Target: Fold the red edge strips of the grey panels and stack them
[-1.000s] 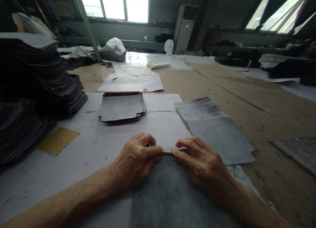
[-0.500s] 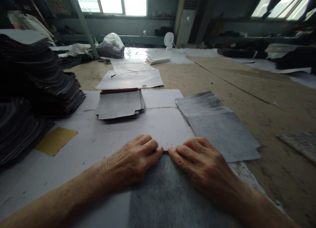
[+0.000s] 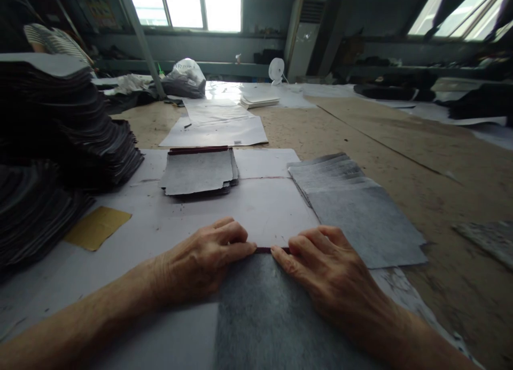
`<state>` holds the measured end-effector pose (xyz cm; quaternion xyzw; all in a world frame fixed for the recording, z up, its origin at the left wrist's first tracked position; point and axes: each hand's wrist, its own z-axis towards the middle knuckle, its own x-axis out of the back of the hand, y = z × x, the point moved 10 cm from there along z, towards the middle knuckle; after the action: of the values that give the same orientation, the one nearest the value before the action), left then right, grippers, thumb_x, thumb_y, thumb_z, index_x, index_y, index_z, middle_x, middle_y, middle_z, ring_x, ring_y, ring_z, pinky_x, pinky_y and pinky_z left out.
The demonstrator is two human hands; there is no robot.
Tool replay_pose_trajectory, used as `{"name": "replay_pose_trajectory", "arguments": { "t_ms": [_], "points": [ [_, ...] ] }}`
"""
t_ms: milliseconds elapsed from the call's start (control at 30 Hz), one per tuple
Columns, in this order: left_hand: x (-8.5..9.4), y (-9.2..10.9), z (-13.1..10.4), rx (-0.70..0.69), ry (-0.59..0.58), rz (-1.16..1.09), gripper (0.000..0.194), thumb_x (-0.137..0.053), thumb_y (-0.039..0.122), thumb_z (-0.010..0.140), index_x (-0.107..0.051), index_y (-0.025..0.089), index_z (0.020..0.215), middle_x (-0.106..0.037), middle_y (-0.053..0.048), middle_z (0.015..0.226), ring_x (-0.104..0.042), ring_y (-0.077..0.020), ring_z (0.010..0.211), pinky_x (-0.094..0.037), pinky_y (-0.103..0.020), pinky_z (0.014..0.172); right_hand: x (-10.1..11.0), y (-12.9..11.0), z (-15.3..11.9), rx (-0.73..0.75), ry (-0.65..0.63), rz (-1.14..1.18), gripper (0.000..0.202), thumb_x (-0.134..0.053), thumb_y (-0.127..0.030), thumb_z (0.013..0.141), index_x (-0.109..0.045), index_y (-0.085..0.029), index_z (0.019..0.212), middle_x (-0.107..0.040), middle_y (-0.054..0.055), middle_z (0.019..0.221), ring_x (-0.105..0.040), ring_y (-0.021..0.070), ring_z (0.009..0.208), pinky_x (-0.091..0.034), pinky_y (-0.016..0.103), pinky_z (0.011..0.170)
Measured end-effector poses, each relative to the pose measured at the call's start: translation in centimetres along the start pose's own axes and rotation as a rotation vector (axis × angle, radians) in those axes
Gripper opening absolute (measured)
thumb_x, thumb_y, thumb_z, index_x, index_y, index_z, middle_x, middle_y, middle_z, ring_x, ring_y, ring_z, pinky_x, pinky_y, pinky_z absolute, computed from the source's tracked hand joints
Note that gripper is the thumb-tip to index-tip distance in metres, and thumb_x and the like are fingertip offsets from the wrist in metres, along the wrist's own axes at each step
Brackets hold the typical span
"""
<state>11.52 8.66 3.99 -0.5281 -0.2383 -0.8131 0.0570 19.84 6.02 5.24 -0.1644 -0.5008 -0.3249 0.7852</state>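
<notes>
A grey fabric piece (image 3: pixel 272 311) lies in front of me on the white board, with a narrow dark red strip (image 3: pixel 263 250) folded over along its far edge. My left hand (image 3: pixel 212 255) has its fingers curled, thumb and forefinger pressing the left part of that fold. On the right part, my right hand (image 3: pixel 326 268) presses with its thumb and bent fingers. A short stretch of the red fold shows between the two hands. The undersides of both hands are hidden.
Beyond my hands sits a small stack of red-edged grey pieces (image 3: pixel 198 172). Fanned grey pieces (image 3: pixel 356 215) lie at right. Tall dark stacks (image 3: pixel 72 129) rise at left near a yellow card (image 3: pixel 98 228). A white fan (image 3: pixel 276 70) stands farther back.
My left hand has slid left along the fold, widening the gap between the hands and showing more red edge. The right hand stays at the fold. The view has shifted slightly.
</notes>
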Motion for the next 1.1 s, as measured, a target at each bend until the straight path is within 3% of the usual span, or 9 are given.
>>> {"name": "replay_pose_trajectory", "arguments": {
  "t_ms": [167, 333, 567, 700, 900, 1100],
  "points": [
    [0.6, -0.8, -1.1, 0.029, 0.062, -0.016, 0.036, -0.039, 0.003, 0.079, -0.055, 0.016, 0.108, -0.054, -0.007, 0.089, -0.049, -0.0140, 0.078, -0.046, -0.028, 0.069, 0.4, -0.8, 0.3, 0.078, 0.026, -0.024, 0.029, -0.034, -0.009, 0.089, -0.060, -0.012, 0.101, -0.060, 0.009, 0.098, -0.049, 0.0194, 0.093, -0.040, 0.039, 0.080],
    [0.6, -0.5, -1.1, 0.015, 0.102, -0.015, 0.031, -0.039, 0.003, 0.078, -0.058, 0.015, 0.099, -0.055, -0.007, 0.086, -0.047, -0.0145, 0.075, -0.045, -0.029, 0.068, -0.1, -1.7, 2.1, 0.083, 0.008, 0.006, 0.031, -0.032, -0.007, 0.087, -0.063, -0.009, 0.089, -0.059, 0.009, 0.078, -0.049, 0.0197, 0.079, -0.043, 0.036, 0.069],
    [0.3, -0.6, -1.1, 0.005, 0.030, -0.020, 0.034, -0.042, 0.001, 0.073, -0.058, 0.013, 0.100, -0.055, -0.007, 0.085, -0.046, -0.0157, 0.076, -0.045, -0.031, 0.070, -1.8, -3.3, 3.6, 0.019, -0.009, 0.043, 0.032, -0.032, -0.001, 0.080, -0.063, -0.008, 0.083, -0.057, 0.010, 0.076, -0.048, 0.0182, 0.069, -0.047, 0.032, 0.063],
    [0.8, -1.4, -1.8, 0.045, 0.005, -0.077, 0.037, -0.043, -0.001, 0.073, -0.057, 0.016, 0.102, -0.055, -0.006, 0.088, -0.048, -0.0138, 0.078, -0.045, -0.027, 0.072, -1.5, -4.3, 3.1, 0.088, 0.014, -0.003, 0.034, -0.031, 0.000, 0.080, -0.064, -0.006, 0.088, -0.059, 0.011, 0.081, -0.048, 0.0184, 0.070, -0.048, 0.032, 0.065],
    [1.1, -1.6, -2.2, 0.046, -0.025, -0.048, 0.030, -0.044, 0.000, 0.072, -0.060, 0.015, 0.091, -0.054, -0.005, 0.082, -0.047, -0.0133, 0.074, -0.043, -0.027, 0.070, -1.4, -3.0, 3.1, 0.039, 0.064, 0.154, 0.033, -0.031, -0.004, 0.084, -0.060, -0.007, 0.101, -0.056, 0.007, 0.073, -0.047, 0.0166, 0.069, -0.047, 0.029, 0.060],
    [1.5, -1.5, -2.0, -0.006, -0.005, -0.035, 0.031, -0.043, 0.000, 0.071, -0.060, 0.013, 0.093, -0.054, -0.007, 0.082, -0.047, -0.0150, 0.073, -0.044, -0.030, 0.070, -2.5, -3.3, 3.4, 0.066, -0.061, 0.131, 0.040, -0.034, -0.003, 0.078, -0.056, -0.009, 0.110, -0.055, 0.010, 0.082, -0.046, 0.0182, 0.071, -0.047, 0.031, 0.060]
  ]
}}
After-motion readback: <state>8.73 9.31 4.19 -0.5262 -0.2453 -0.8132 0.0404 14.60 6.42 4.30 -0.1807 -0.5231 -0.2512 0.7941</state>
